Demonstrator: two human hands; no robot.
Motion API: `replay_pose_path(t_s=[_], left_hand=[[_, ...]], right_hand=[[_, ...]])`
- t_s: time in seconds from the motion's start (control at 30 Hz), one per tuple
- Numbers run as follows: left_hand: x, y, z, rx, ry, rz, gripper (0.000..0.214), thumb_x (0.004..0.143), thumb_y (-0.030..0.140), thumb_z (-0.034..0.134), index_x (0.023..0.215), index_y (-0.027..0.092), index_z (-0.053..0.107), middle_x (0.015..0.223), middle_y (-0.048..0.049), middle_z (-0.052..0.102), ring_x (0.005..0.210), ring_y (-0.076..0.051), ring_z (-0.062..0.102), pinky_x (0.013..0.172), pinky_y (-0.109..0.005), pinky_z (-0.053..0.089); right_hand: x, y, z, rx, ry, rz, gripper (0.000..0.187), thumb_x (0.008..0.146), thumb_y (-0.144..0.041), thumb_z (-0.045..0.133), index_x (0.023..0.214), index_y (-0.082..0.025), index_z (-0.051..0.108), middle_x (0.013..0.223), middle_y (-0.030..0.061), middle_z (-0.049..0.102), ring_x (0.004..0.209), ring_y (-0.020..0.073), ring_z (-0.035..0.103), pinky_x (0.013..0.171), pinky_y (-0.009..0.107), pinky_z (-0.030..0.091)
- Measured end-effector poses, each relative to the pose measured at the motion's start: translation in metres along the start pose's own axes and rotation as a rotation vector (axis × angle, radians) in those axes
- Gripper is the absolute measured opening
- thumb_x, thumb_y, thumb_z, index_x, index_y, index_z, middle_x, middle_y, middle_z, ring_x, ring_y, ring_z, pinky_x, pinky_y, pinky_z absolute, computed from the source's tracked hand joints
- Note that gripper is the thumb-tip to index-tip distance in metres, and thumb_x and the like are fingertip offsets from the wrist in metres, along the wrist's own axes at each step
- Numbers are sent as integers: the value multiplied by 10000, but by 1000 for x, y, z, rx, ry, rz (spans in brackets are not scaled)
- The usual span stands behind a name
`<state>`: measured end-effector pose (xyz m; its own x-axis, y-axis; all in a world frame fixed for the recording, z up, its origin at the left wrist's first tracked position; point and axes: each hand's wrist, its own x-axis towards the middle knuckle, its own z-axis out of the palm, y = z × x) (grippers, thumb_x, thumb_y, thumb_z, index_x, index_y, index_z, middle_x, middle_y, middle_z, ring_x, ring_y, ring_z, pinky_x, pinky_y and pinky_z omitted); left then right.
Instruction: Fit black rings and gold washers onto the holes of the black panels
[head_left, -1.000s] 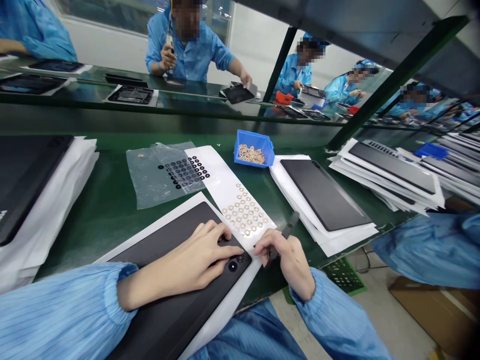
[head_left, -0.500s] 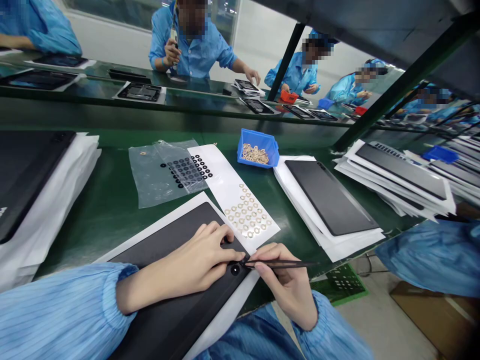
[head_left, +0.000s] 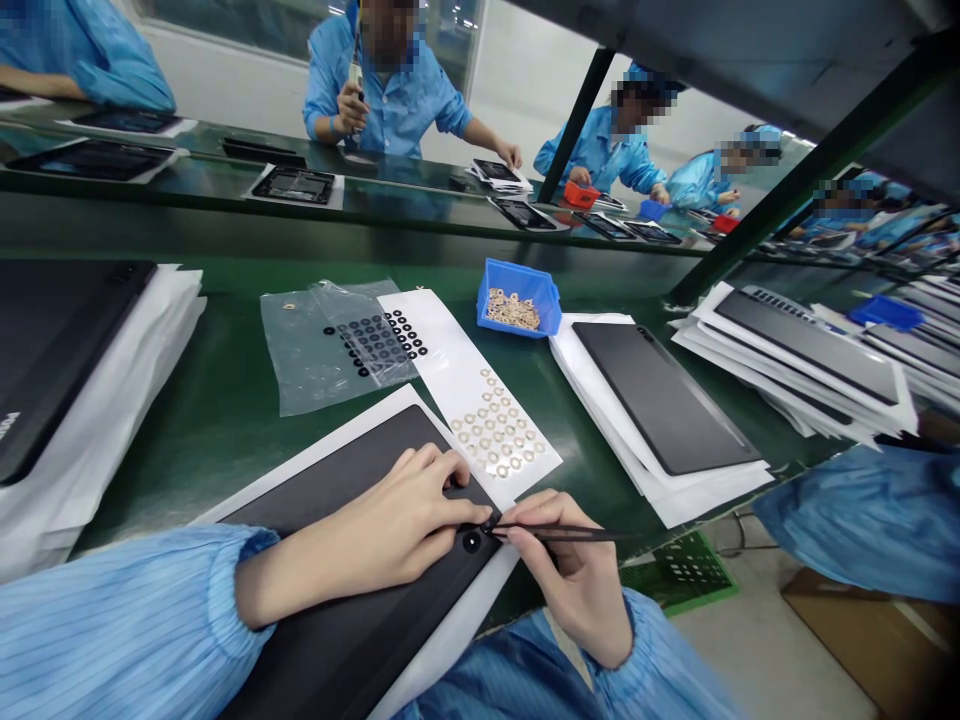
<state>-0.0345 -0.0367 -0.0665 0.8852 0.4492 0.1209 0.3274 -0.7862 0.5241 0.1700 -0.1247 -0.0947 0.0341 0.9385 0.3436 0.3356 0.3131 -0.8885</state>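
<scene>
Mostly matte dark panel (head_left: 360, 635), black corner ring (head_left: 472, 542); left hand (head_left: 405, 515) spread atop, right hand (head_left: 576, 580) pinching tweezers (head_left: 600, 535).

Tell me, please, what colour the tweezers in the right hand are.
The tweezers look black, shown best in the head view.

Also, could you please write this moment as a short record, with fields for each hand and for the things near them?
Left hand: resting on black panel, index fingertip near one corner
Right hand: holding dark tweezers, tips near the same corner
White sheet: bears many pale rings
Clear bag: overlaps the sheet's far end
Blue bin: holds small tan pieces
</scene>
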Motion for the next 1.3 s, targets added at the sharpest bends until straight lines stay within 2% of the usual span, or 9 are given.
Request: replay_pose_path(t_s=[0.17, 0.43, 0.83, 1.07, 1.2, 1.3], left_hand=[[0, -1, 1, -1, 10, 7, 361, 896, 88, 447, 1151, 292, 599, 1103, -60, 459, 934, -221, 408, 796, -363, 351], [1, -1, 2, 19, 26, 18, 366, 891, 91, 455, 1160, 289, 605, 1102, -63, 469, 932, -222, 413, 794, -359, 359], [1, 0, 2, -2, 20, 20, 350, 897, 90, 451, 1151, 279, 600, 1100, -61, 461, 936, -223, 406, 796, -372, 351], [0, -2, 3, -46, 33, -2, 326, 914, 98, 439, 1133, 271, 606, 1087, -53, 464, 948, -211, 421, 815, -357, 363], [0, -2, 1, -62, 52, -15, 309, 916, 107, 446, 1129, 260, 608, 1064, -51, 477, 933, -203, 443, 821, -343, 386], [-1, -3, -1, -99, 80, -7, 295, 919, 111, 443, 1139, 232, 598, 1061, -57, 487, 949, -194, 472, 850, -326, 417]], right_hand=[[-4, 1, 4, -15, 40, -19, 86, 895, -131, 567, 915, -214, 578, 847, 58, 636, 800, 193, 643, 703, 338, 553], [-1, -3, 0, 5, 46, 62, 73, 901, -208, 570, 847, -201, 618, 824, 67, 640, 756, 197, 651, 691, 333, 559], [-2, -1, 2, 19, 51, 26, 41, 894, -180, 579, 865, -201, 599, 818, 67, 642, 766, 198, 646, 688, 340, 553], [-1, 1, 5, 13, 152, 2, 82, 900, -183, 568, 824, -195, 595, 764, 55, 640, 733, 192, 649, 669, 328, 558], [6, -4, 0, -37, 201, -28, 92, 887, -171, 583, 801, -189, 611, 737, 43, 646, 683, 180, 663, 630, 306, 561], [25, -20, -6, -7, 214, -59, 97, 878, -183, 596, 782, -187, 608, 732, 32, 648, 646, 167, 670, 606, 291, 563]])
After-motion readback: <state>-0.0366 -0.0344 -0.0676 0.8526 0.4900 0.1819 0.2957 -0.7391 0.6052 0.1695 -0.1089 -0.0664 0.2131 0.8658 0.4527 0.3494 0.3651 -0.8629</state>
